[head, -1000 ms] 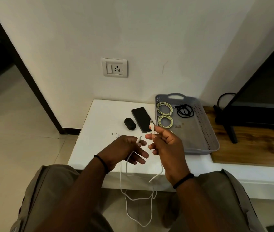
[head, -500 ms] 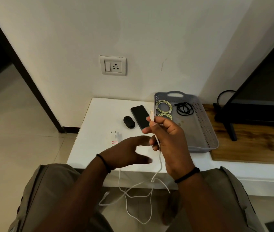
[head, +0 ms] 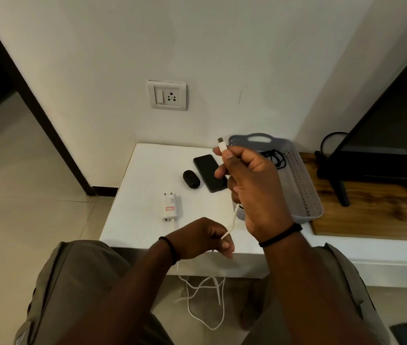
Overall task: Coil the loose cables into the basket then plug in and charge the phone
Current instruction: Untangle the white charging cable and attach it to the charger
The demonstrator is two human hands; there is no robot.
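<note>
My right hand (head: 249, 185) is raised over the white table (head: 145, 175) and pinches the connector end of a white cable (head: 232, 220), plug tip pointing up. Lower down, my left hand (head: 202, 237) grips the same cable near the table's front edge. The rest of the cable hangs in loops to the floor. It runs from a white charger adapter (head: 169, 206) lying on the table. A black phone (head: 207, 170) lies flat behind my right hand. The grey basket (head: 302, 185) at the right holds a black coiled cable (head: 276, 158); my hand hides the rest.
A wall socket with switch (head: 167, 95) is above the table. A small black oval case (head: 191, 179) sits left of the phone. A TV (head: 384, 120) on a wooden board (head: 371, 215) stands at the right. My knees are below the table edge.
My right hand has risen with the connector. My left hand dropped toward the table's front edge and closed on the cable. The adapter came into view.
</note>
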